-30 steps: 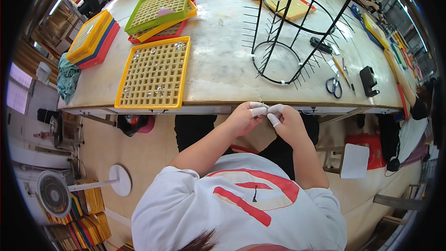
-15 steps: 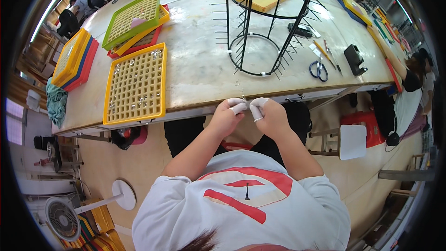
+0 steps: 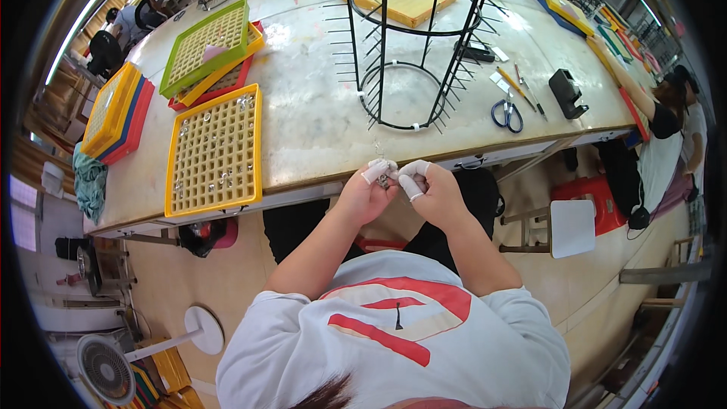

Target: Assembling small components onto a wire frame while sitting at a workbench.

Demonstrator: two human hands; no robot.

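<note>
My left hand (image 3: 366, 195) is closed at the table's front edge, white covers on its fingertips. Its fingers curl around a small silvery metal piece (image 3: 383, 180), too small to identify. A thin, pale strand rises above the fingertips. Close beside it, my right hand (image 3: 433, 193) is closed too, thumb and forefinger in white covers and pinched together near the same piece. Whatever lies between those right fingertips is hidden. Beyond both hands stands a black wire rack (image 3: 385, 53) with rings and rows of thin prongs.
To the left lies a yellow compartment tray (image 3: 258, 144) holding small shiny pieces, with stacked trays (image 3: 248, 26) behind it. Blue-handled scissors (image 3: 507, 116), a pencil (image 3: 516, 89) and a black tape dispenser (image 3: 566, 94) lie right. Another person (image 3: 659, 148) works at the far right.
My left hand has turned so more of its palm and the silvery piece show. The fingertips have shifted slightly. The table and its things sit a little further left in the view.
</note>
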